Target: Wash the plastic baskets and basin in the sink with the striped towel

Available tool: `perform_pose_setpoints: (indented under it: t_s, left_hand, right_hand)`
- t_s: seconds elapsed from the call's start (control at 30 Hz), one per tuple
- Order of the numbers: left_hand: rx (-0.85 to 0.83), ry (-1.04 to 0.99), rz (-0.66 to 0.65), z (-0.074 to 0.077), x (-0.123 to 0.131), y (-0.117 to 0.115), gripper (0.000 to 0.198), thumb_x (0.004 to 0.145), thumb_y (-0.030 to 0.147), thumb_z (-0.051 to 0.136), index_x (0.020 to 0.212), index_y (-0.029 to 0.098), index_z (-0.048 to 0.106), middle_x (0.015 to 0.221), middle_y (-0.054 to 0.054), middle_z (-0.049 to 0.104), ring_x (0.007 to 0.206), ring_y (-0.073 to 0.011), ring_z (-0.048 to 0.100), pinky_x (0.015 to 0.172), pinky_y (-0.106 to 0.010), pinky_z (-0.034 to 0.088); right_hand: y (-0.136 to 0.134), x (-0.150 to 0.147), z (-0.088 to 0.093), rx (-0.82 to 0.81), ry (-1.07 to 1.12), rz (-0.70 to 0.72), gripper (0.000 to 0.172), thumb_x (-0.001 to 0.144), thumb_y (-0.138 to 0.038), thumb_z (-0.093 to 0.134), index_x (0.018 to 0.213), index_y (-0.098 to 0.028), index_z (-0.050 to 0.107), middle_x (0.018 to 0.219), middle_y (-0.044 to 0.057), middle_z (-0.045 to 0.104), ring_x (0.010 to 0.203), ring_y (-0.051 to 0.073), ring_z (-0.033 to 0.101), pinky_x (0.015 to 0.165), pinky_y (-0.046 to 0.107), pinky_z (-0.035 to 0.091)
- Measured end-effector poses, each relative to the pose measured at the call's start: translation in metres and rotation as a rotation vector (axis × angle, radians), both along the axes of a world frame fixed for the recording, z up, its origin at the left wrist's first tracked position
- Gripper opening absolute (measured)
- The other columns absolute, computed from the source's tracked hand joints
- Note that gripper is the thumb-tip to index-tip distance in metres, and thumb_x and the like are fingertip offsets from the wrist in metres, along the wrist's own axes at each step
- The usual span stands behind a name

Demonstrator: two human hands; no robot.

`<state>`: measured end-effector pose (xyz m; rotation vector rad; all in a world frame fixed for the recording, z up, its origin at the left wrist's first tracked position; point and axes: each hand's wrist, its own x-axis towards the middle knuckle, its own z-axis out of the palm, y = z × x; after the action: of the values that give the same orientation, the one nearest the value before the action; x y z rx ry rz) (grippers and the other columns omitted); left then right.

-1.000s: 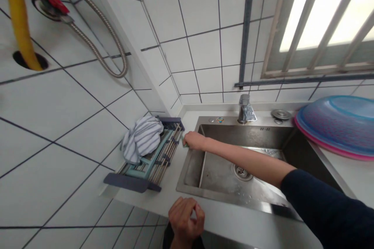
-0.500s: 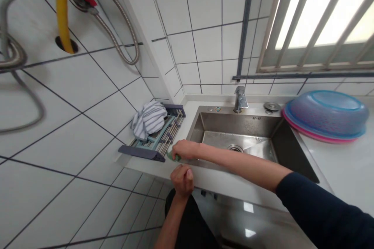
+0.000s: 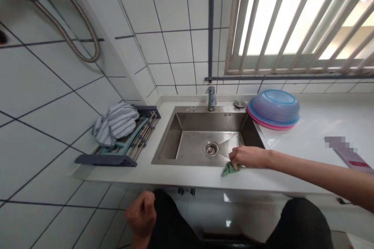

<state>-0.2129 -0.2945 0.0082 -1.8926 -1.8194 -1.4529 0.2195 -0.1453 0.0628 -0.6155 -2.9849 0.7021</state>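
My right hand (image 3: 244,156) is closed on a small green cloth (image 3: 230,169). It presses the cloth to the white countertop (image 3: 189,175) at the front right edge of the steel sink (image 3: 163,140). Part of the cloth is hidden under the fingers. My left hand (image 3: 142,212) is curled into a fist in front of the counter, below its edge and near my knee; nothing shows in it.
A metal drying rack (image 3: 143,136) with a striped cloth (image 3: 117,122) on it stands left of the sink. Behind the basin rises a faucet (image 3: 211,99), with a drain plug (image 3: 239,104) beside it. Stacked plastic basins (image 3: 274,107) and a flat package (image 3: 349,155) lie to the right.
My right hand has moved the green cloth rightward along the front counter edge, from beside the rack to the sink's right side. My left fist has drawn back and down. The view has shifted right.
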Motion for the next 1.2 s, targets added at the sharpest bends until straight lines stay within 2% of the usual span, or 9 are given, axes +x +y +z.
perform_pose_setpoints:
  t_s: [0.07, 0.13, 0.33, 0.43, 0.53, 0.67, 0.83, 1.0, 1.2]
  left_hand:
    - [-0.019, 0.004, 0.018, 0.002, -0.003, 0.001, 0.04, 0.097, 0.029, 0.049, 0.058, 0.021, 0.058, 0.049, 0.003, 0.053, 0.042, -0.0112, 0.051, 0.048, -0.023, 0.038]
    - [-0.043, -0.003, 0.02, 0.007, 0.001, 0.008, 0.041, 0.096, 0.031, 0.049, 0.057, 0.021, 0.057, 0.048, 0.003, 0.052, 0.041, -0.0113, 0.05, 0.048, -0.024, 0.038]
    - [-0.06, -0.022, 0.011, 0.041, 0.04, 0.055, 0.044, 0.094, 0.038, 0.047, 0.054, 0.022, 0.055, 0.048, 0.002, 0.049, 0.045, -0.0124, 0.048, 0.053, -0.026, 0.039]
    - [-0.038, -0.032, 0.008, 0.051, 0.048, 0.075, 0.042, 0.093, 0.039, 0.048, 0.057, 0.021, 0.059, 0.05, 0.001, 0.053, 0.047, -0.0133, 0.05, 0.055, -0.027, 0.039]
    - [-0.016, -0.024, 0.009, 0.044, 0.037, 0.086, 0.039, 0.093, 0.037, 0.049, 0.059, 0.021, 0.061, 0.053, 0.0, 0.058, 0.05, -0.0143, 0.054, 0.057, -0.028, 0.04]
    - [-0.059, -0.009, 0.074, 0.022, 0.012, 0.094, 0.034, 0.089, 0.036, 0.052, 0.061, 0.02, 0.063, 0.054, 0.0, 0.059, 0.052, -0.0155, 0.055, 0.057, -0.028, 0.039]
    - [-0.117, -0.022, 0.179, 0.004, 0.002, 0.104, 0.032, 0.087, 0.042, 0.052, 0.066, 0.021, 0.065, 0.056, 0.001, 0.061, 0.057, -0.0162, 0.055, 0.061, -0.027, 0.038]
    - [-0.156, 0.0, 0.181, 0.0, 0.008, 0.11, 0.033, 0.087, 0.042, 0.055, 0.068, 0.019, 0.067, 0.056, -0.002, 0.057, 0.058, -0.0173, 0.054, 0.062, -0.029, 0.038]
    - [-0.219, 0.079, 0.219, 0.0, 0.014, 0.111, 0.033, 0.082, 0.043, 0.056, 0.061, 0.022, 0.068, 0.051, -0.003, 0.051, 0.051, -0.0162, 0.044, 0.06, -0.029, 0.03]
  right_hand:
    - [-0.01, 0.022, -0.001, 0.046, -0.007, -0.013, 0.035, 0.095, 0.003, 0.057, 0.102, -0.021, 0.081, 0.1, 0.004, 0.076, 0.094, 0.018, 0.069, 0.089, 0.029, 0.051]
    - [-0.015, 0.009, -0.003, 0.114, -0.013, -0.022, 0.034, 0.098, 0.0, 0.055, 0.106, -0.021, 0.081, 0.102, 0.006, 0.076, 0.097, 0.02, 0.068, 0.095, 0.031, 0.051]
    - [-0.035, -0.143, -0.007, 0.274, 0.027, -0.053, 0.027, 0.107, -0.017, 0.054, 0.115, -0.025, 0.079, 0.114, 0.005, 0.077, 0.105, 0.022, 0.069, 0.093, 0.029, 0.053]
    - [-0.05, -0.163, -0.009, 0.281, 0.02, -0.159, 0.027, 0.107, -0.019, 0.052, 0.111, -0.026, 0.078, 0.114, 0.006, 0.078, 0.102, 0.022, 0.069, 0.091, 0.028, 0.053]
    - [-0.071, -0.106, -0.013, 0.195, 0.007, -0.282, 0.029, 0.105, -0.018, 0.052, 0.111, -0.027, 0.079, 0.11, 0.008, 0.077, 0.099, 0.024, 0.07, 0.092, 0.031, 0.055]
    - [-0.114, 0.024, -0.028, 0.003, 0.144, -0.651, 0.04, 0.103, -0.018, 0.046, 0.112, -0.036, 0.081, 0.106, 0.008, 0.076, 0.104, 0.024, 0.072, 0.093, 0.031, 0.058]
    - [-0.148, 0.137, -0.05, 0.105, 0.153, -1.131, 0.042, 0.099, -0.021, 0.044, 0.113, -0.033, 0.082, 0.108, 0.011, 0.076, 0.094, 0.027, 0.075, 0.088, 0.04, 0.06]
    - [-0.099, 0.153, -0.051, 0.184, 0.149, -1.16, 0.042, 0.099, -0.018, 0.046, 0.113, -0.032, 0.083, 0.11, 0.011, 0.078, 0.096, 0.027, 0.077, 0.087, 0.037, 0.058]
    - [0.036, 0.102, 0.003, 0.267, 0.108, -1.091, 0.041, 0.089, -0.005, 0.053, 0.113, -0.021, 0.083, 0.112, 0.011, 0.081, 0.106, 0.027, 0.076, 0.095, 0.031, 0.053]
